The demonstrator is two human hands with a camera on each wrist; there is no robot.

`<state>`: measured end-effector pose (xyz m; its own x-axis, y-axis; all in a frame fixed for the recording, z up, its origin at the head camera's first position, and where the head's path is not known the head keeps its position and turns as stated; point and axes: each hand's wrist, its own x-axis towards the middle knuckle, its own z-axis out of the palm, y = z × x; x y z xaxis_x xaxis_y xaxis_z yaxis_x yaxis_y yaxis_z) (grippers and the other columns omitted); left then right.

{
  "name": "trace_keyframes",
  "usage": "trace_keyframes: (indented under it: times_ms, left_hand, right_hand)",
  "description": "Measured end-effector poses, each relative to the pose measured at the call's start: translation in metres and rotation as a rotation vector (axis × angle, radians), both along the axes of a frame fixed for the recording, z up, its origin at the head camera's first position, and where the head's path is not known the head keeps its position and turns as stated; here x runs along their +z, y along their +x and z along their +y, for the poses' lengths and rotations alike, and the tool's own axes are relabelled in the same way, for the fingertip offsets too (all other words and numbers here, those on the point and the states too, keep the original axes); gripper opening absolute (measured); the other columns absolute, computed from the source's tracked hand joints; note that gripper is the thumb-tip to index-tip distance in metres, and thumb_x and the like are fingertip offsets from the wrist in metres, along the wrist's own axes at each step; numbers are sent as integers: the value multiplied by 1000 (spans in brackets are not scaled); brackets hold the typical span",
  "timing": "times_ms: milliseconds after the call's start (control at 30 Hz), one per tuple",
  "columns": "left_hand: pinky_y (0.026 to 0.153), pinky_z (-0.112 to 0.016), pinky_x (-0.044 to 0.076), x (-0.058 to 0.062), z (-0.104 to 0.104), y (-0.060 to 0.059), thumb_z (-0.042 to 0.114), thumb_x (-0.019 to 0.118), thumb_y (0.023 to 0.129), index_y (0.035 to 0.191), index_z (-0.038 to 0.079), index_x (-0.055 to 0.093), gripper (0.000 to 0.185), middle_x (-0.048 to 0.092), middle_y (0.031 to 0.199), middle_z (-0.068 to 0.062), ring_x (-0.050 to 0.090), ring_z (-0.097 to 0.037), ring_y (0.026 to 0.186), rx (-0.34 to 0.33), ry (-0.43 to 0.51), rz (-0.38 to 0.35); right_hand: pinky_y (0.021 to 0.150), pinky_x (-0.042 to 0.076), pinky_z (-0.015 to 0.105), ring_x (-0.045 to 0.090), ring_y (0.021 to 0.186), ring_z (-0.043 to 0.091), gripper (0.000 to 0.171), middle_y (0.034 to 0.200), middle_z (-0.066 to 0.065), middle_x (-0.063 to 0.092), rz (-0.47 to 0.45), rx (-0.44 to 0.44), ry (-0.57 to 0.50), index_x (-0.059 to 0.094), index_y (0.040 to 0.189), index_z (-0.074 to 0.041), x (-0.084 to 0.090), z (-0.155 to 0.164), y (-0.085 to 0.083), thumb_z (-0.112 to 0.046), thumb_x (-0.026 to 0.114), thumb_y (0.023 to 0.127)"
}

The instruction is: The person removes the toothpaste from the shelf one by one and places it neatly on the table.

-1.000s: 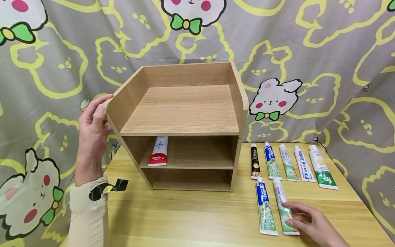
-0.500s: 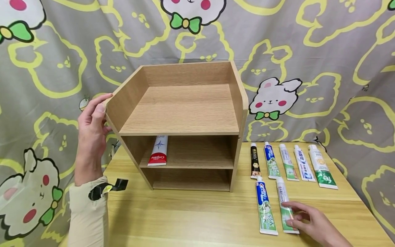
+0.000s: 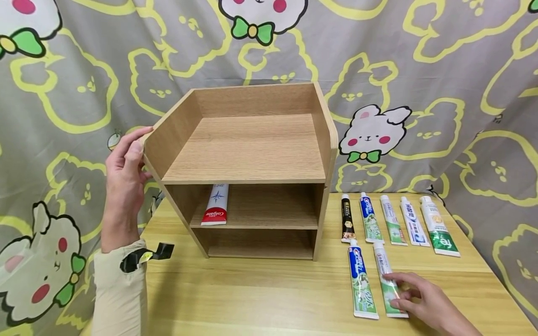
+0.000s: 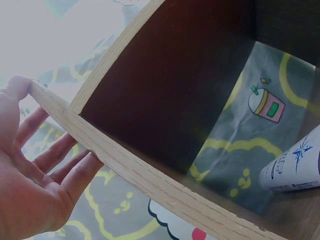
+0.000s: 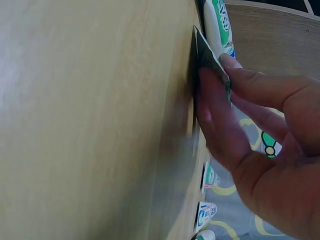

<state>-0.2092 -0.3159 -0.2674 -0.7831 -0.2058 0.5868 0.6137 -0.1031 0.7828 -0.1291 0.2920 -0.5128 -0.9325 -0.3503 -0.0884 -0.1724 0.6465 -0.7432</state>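
My left hand (image 3: 126,177) grips the left side panel of a wooden desktop shelf (image 3: 248,144), thumb on one face and fingers round the other in the left wrist view. At the front right of the table, my right hand (image 3: 426,298) pinches a white-and-green toothpaste tube (image 3: 386,280) near its flat end. This tube lies on the table, cap pointing away. Left of it, close by, lies a blue-and-green toothpaste tube (image 3: 360,280). A red-and-white Colgate tube (image 3: 216,205) lies at the left of the shelf's middle level; the top edge hides its far end.
Behind the two front tubes is a row of several more: a black tube (image 3: 347,219) nearest the shelf, a large white-and-green one (image 3: 439,226) at the far right. A patterned curtain (image 3: 420,84) hangs behind the wooden table (image 3: 252,294).
The cap end of the tube in my right hand swung slightly right, then back left. My left hand and the shelf have stayed put.
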Motion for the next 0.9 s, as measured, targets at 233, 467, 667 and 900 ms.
trace_keyframes:
  times_ms: [233, 467, 667, 900]
  left_hand:
    - [60, -29, 60, 0, -1, 0, 17, 57, 101, 133, 3, 66, 36, 55, 129, -17, 62, -28, 99, -3, -7, 6]
    - [62, -30, 60, -1, -2, 0, 16, 56, 101, 134, 3, 65, 36, 54, 131, -17, 61, -30, 102, -1, -28, 12]
    - [62, -30, 60, 0, -2, -1, 16, 56, 101, 134, 3, 66, 36, 54, 131, -17, 61, -30, 102, -3, -26, 16]
    - [63, -30, 60, -1, -1, 0, 16, 56, 102, 134, 4, 66, 36, 54, 132, -17, 60, -30, 104, 3, -32, 15]
  right_hand:
    - [67, 51, 23, 58, 80, 1, 52, 121, 15, 64, 42, -19, 17, 67, 129, -2, -1, 1, 1, -15, 86, 83]
    - [69, 55, 24, 61, 85, -1, 47, 121, 19, 65, 163, -44, 15, 69, 123, -6, -8, 2, 4, -10, 87, 80]
    - [70, 56, 25, 63, 86, 1, 50, 122, 16, 67, 93, -114, 17, 68, 127, -6, -4, 1, 4, -8, 86, 81]
    - [70, 57, 25, 66, 88, 3, 40, 114, 11, 70, 178, -164, -5, 69, 125, -5, 4, -4, 6, -7, 81, 87]
